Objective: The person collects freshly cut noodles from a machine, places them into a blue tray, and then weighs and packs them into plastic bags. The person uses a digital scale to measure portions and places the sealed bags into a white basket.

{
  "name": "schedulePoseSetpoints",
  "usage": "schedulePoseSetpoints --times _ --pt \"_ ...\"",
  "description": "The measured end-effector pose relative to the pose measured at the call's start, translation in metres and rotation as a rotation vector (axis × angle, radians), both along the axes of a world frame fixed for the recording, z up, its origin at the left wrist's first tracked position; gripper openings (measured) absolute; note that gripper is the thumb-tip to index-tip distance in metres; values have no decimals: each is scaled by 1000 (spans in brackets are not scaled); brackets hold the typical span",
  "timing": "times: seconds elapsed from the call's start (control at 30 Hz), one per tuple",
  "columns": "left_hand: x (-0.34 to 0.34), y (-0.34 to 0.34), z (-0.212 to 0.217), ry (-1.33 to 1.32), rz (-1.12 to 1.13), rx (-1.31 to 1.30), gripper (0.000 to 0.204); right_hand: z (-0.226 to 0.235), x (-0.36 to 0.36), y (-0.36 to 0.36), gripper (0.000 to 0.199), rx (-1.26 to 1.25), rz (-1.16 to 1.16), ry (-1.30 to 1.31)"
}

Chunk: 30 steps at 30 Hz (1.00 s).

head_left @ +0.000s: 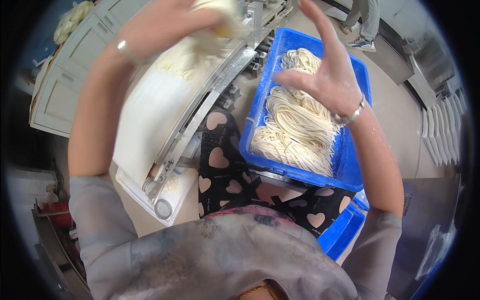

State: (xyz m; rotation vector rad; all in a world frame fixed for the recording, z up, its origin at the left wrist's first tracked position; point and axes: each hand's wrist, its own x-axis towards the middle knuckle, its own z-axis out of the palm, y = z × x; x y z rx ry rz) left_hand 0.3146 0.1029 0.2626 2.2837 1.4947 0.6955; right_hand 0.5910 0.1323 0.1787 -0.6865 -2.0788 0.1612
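My left hand (167, 25) is raised over a conveyor belt, its fingers closed on a pale bundle of noodles (222, 17) that is smeared by motion. Below it, more cut noodles (177, 62) lie at the far part of the white belt (150, 120). My right hand (332, 75) hangs above a blue crate (280, 172), thumb and fingers spread, holding nothing. It is dusted with what looks like flour. Inside the crate, folded bundles of noodles (300, 120) lie one behind another, and the hand hides part of them.
The belt's metal side rail (200, 107) runs between belt and crate. Under its near end stands a white tray (175, 200) with noodle scraps. Another blue crate (345, 227) sits low at the right. White cabinets (75, 75) stand at left; a person's legs (367, 20) show at the far right.
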Motion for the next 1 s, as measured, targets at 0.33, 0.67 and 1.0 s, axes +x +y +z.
schedulePoseSetpoints --times 0.33,0.67,1.0 --pt "135 46 -129 -843 -20 -827 30 -76 81 -8 42 -590 -524 -817" --pt "-7 67 -191 -202 154 70 56 -112 86 -27 70 -394 -304 -899" --pt "-147 49 -324 586 800 -292 111 -151 31 -22 26 -194 7 -780"
